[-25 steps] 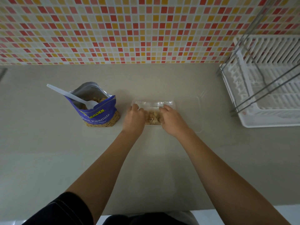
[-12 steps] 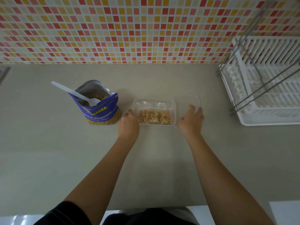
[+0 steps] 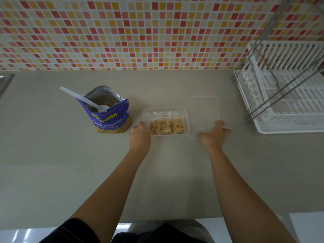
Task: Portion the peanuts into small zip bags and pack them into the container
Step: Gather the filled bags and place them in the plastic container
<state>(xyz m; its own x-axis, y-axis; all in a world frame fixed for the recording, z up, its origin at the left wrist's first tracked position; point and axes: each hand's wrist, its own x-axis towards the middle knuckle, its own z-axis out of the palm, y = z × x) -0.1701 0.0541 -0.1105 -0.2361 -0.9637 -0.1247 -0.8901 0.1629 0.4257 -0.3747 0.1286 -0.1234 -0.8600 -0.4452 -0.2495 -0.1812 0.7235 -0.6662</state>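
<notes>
**Beige counter (image 3: pixel 70 163), mosaic wall (image 3: pixel 122 32) behind**

Holds clear container (image 3: pixel 165 108) of bagged peanuts (image 3: pixel 166 128), long axis running left-to-right. Meets left hand (image 3: pixel 140 137) at near-left corner, grip hidden. Right hand (image 3: pixel 214 135) just beside, fingers spread on lid (image 3: pixel 203 106).

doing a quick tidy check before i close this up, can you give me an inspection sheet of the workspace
surface: beige counter, no spills seen
job's things: open peanut bag standing upright with a white spoon in it; clear container right of the bag, holding filled zip bags; clear lid lying flat to the right of the container, not on it
clutter: nothing seen
hands: left hand touches the container's near-left corner, grip unclear; right hand rests on the lid's near edge, fingers spread
cables: nothing seen
surroundings: white dish rack at far right; tiled wall behind
</notes>
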